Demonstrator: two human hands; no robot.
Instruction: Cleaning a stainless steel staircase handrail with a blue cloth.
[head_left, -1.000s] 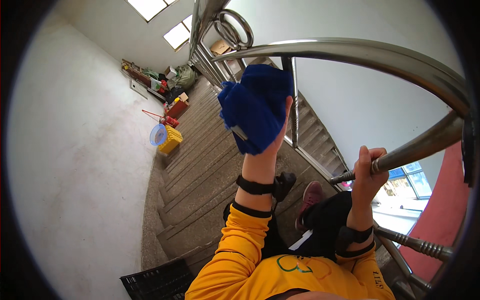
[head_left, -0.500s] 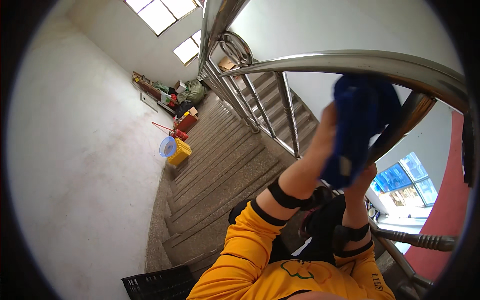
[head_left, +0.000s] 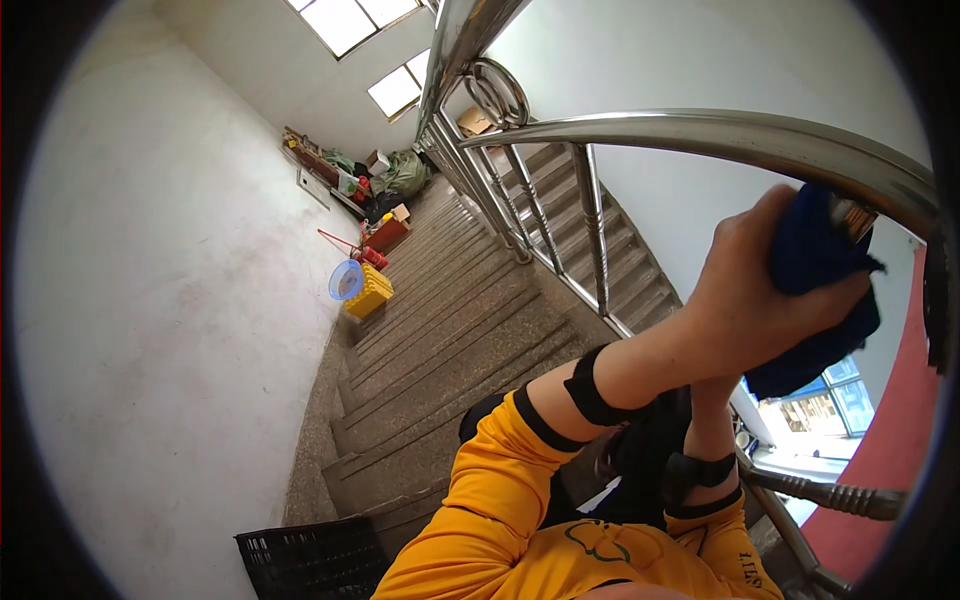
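My left hand (head_left: pixel 760 280) grips a dark blue cloth (head_left: pixel 815 245), its fingers and thumb wrapped around it. The cloth is folded about a metal post (head_left: pixel 853 214) just under the curved stainless steel handrail (head_left: pixel 700 130). A small part of the shiny post shows above the thumb. Below the left wrist, my right hand (head_left: pixel 714 392) is mostly hidden behind the left hand and the cloth, so its fingers do not show. Both forearms wear black straps below yellow sleeves.
Stone stairs (head_left: pixel 440 375) descend beside a white wall (head_left: pixel 170 330). A black plastic crate (head_left: pixel 310 555) stands at lower left. Farther down are a yellow crate (head_left: pixel 372 292), a blue basin (head_left: pixel 346 281), a red fire extinguisher (head_left: pixel 374 258) and piled bags (head_left: pixel 403 175). Steel balusters (head_left: pixel 592 230) line the stairs.
My left hand and the cloth have moved to the right and turned, so the back of the hand and the thumb now show. My right hand has become more hidden. The view has shifted slightly.
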